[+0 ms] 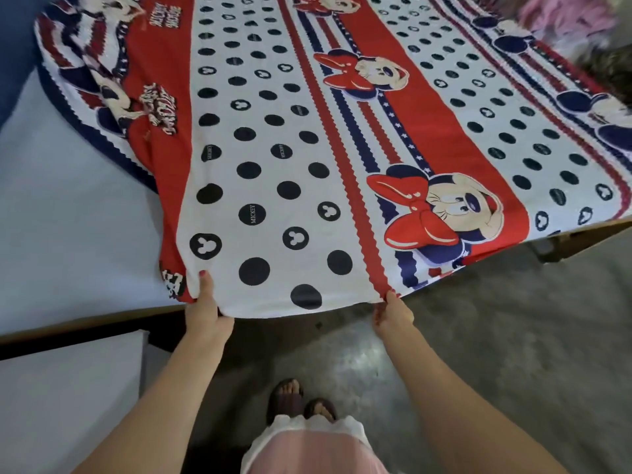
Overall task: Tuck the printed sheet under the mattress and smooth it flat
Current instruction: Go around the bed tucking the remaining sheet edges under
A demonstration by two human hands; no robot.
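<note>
Left grip: my left hand [205,311] pinches the near hem of the printed sheet [273,138], thumb on top beside a black dot, the other fingers curled under the cloth.
Right grip: my right hand [390,314] clenches the same hem further right, at the foot of a red zigzag stripe; its fingers are mostly hidden under the fabric.
Printed sheet: spread over the bed away from me, white with black dots, red bands and cartoon mouse figures with red bows. The near edge, held between my 2 hands, is lifted off the bed and hangs over the floor [478,336].
Left side of sheet: bunched and rumpled, lying on the bare pale mattress [68,217], which shows uncovered there.
Right side of sheet: lies flatter, reaching the bed's right edge, where a bit of wooden frame [581,239] shows below it.
Tuck: not yet done; the hem I hold is free of the mattress.
Below me: grey floor, my 2 feet in dark sandals [301,401], and a pale pink garment [307,449].
</note>
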